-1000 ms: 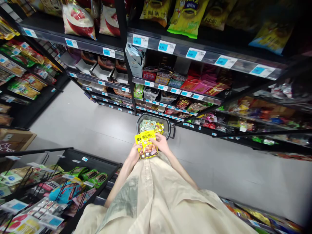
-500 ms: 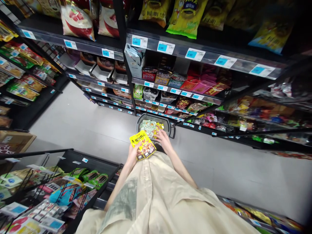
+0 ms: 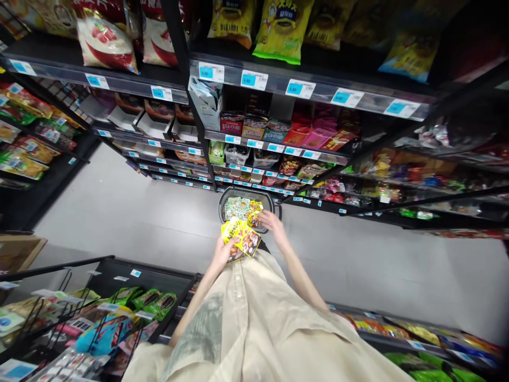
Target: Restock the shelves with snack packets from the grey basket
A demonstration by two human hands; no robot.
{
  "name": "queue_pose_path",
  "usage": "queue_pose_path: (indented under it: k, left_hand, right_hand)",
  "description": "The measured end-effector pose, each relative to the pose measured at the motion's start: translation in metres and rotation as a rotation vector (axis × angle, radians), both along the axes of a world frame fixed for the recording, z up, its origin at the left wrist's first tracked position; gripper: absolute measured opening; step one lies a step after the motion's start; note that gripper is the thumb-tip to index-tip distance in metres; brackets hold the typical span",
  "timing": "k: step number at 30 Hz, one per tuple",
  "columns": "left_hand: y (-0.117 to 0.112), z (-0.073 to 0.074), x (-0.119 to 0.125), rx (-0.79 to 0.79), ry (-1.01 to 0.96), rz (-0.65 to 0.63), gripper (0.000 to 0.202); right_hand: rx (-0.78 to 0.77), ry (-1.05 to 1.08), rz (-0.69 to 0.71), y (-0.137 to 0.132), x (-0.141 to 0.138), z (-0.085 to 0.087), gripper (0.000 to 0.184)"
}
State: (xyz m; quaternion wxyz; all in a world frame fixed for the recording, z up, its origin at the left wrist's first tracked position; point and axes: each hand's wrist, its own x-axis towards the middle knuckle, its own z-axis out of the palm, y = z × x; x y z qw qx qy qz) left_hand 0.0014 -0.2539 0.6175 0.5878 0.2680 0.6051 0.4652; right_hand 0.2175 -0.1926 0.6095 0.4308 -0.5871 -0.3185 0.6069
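Observation:
My left hand (image 3: 223, 250) is closed around several yellow snack packets (image 3: 247, 240), fanned out in front of my shirt, with dark lettering and food pictures on them. Just beyond them a dark grey shopping basket (image 3: 221, 204) stands on the floor. Pale green packets (image 3: 236, 208) lie in its left part, and more yellow packets (image 3: 254, 214) lie beside them to the right. Over the basket's right side is my right hand (image 3: 272, 222), its fingers stretched toward those yellow packets. I see nothing held in it; whether the fingertips touch the packets I cannot tell.
Ahead rises a tall black shelf (image 3: 314, 87) with price tags, snack bags and small boxes. A hanging rack of packets (image 3: 107, 323) stands close at my left. Cardboard boxes (image 3: 19, 249) sit at the far left. Grey floor (image 3: 369, 254) stretches to the right.
The fan of yellow packets in my left hand has shifted slightly right and turned. My right hand has moved a little right. The view has shifted, so the shelves appear farther left.

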Motion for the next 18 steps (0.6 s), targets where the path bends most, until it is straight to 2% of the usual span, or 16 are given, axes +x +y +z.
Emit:
queue_pose_path:
  k: [2,3,6,9,14,18]
  left_hand:
    - [0.003,-0.004,0.001,0.015,0.037,0.040,0.046]
    - [0.004,-0.006,0.000,0.014,0.054,0.078,0.044]
    - [0.006,-0.011,-0.008,0.023,0.123,0.175,0.040]
    - [0.003,-0.013,-0.014,0.061,0.189,0.195,0.038]
    - [-0.007,-0.006,-0.016,0.080,0.325,0.204,0.040]
    - [-0.011,0.004,-0.030,0.089,0.331,0.051,0.054]
  right_hand:
    - [0.055,0.030,0.190,-0.014,-0.050,0.001,0.058]
    - [0.105,0.015,0.239,-0.019,-0.070,0.002,0.054]
    - [0.137,-0.019,0.361,-0.025,-0.103,0.009,0.052]
    - [0.084,0.048,0.437,-0.021,-0.105,0.016,0.055]
    - [-0.106,0.277,0.370,-0.031,-0.103,0.020,0.058]
    - [-0.195,0.416,0.437,-0.048,-0.102,0.018,0.063]
